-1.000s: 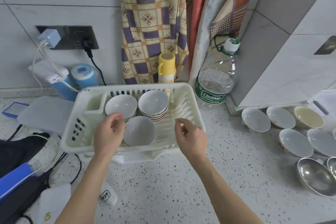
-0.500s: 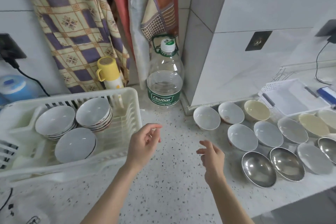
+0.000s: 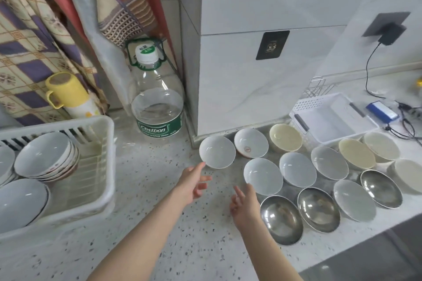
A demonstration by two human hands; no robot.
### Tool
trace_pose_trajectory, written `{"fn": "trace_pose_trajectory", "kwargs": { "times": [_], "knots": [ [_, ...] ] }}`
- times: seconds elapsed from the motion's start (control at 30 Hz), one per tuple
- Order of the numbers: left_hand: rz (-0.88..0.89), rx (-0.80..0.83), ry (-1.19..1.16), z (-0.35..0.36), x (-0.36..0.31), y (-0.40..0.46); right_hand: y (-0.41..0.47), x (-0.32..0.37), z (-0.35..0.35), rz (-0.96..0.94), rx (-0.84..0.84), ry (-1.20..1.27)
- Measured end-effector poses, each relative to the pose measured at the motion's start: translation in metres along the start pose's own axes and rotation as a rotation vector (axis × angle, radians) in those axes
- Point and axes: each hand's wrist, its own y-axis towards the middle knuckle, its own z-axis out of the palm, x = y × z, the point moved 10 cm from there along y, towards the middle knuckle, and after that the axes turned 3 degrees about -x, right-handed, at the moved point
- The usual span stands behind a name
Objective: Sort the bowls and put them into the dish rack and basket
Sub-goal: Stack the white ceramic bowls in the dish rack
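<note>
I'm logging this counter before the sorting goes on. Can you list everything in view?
White bowls: seven loose, counter right of the bottle; one has a red mark inside.
Cream bowls: about four, back right, by the basket.
Steel bowls: three, front right.
Dish rack: one, white, left; holds white bowls in stacks, partly cut off.
Basket: one, white, back right.
Water bottle: one, clear with green label, in the corner.
Yellow cup: one, behind the rack.
Hanging cloths: several, patterned, upper left.
Blue box: one, far right, among cables.
Left hand: open, fingers near the closest white bowl.
Right hand: open, beside a steel bowl.
</note>
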Motion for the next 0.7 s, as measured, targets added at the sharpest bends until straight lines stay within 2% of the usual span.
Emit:
{"fn": "trace_pose_trajectory", "kwargs": {
  "times": [0.3,0.47,0.7],
  "knots": [
    [0.029,-0.07,-0.048,0.025,-0.007,0.034,0.016,0.002,0.001,-0.001,-0.109,0.063],
    [0.08,-0.123,-0.023,0.006,-0.005,0.03,0.018,0.005,0.001,-0.002,-0.145,0.095],
    [0.15,-0.135,-0.07,-0.034,0.003,-0.002,-0.002,-0.004,0.006,0.0,-0.109,0.052]
  ]
}}
